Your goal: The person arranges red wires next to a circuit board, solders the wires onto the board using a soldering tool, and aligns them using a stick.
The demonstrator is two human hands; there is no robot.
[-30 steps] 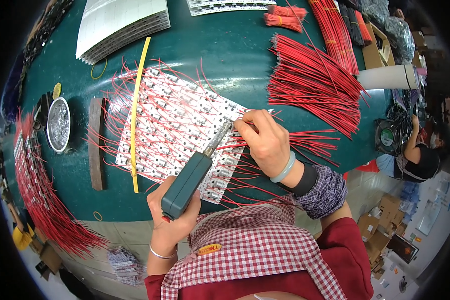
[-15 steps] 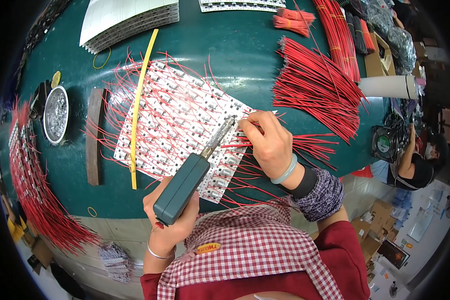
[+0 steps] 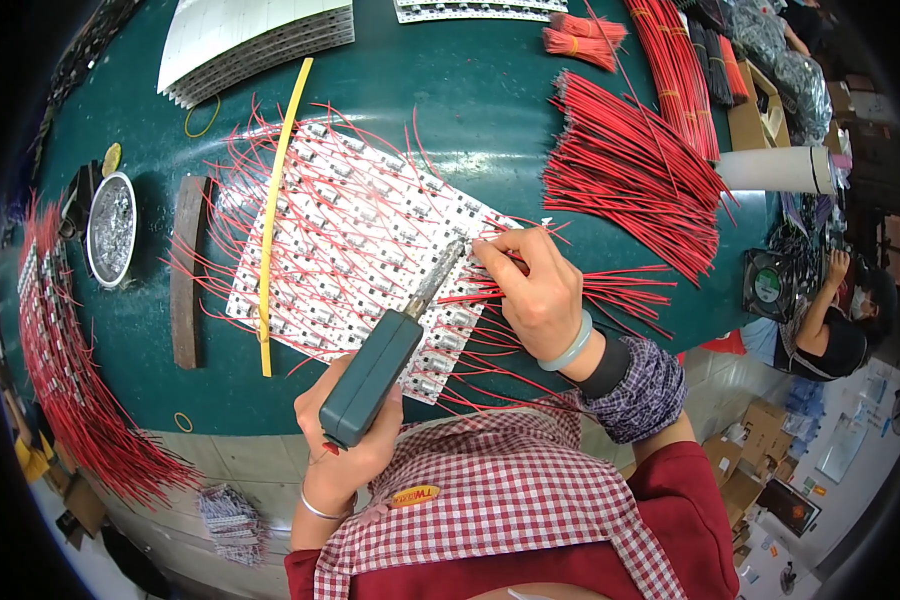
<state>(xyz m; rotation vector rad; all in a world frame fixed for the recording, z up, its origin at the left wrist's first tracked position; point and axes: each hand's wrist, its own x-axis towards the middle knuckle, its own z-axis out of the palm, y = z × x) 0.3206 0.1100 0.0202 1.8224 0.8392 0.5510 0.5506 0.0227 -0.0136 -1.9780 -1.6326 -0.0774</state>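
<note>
My left hand [image 3: 348, 440] is wrapped round the dark green handle of a soldering iron [image 3: 372, 378]. The iron's metal tip points up and right, at the right part of a white circuit board panel [image 3: 370, 215]. Many thin red wires stand out from the panel's small dark components. Close to the tip, my right hand [image 3: 540, 295] is closed in a pinch at the panel's right edge, on a red wire [image 3: 480, 295]; its far end is partly hidden by the fingers. More red wires [image 3: 625, 288] fan out on the table beneath and beyond that hand.
A yellow strip [image 3: 284, 220] lies over the panel, left of its middle. Nearby are a dark bar [image 3: 189, 270] and a metal bowl [image 3: 112, 230]. Red wire piles [image 3: 635, 175] lie at right, stacked panels [image 3: 255, 45] at back. A co-worker [image 3: 830, 310] is far right.
My left hand and the iron's handle have shifted slightly to the right, the tip staying close to the same spot. My right hand has moved marginally left, still pinching.
</note>
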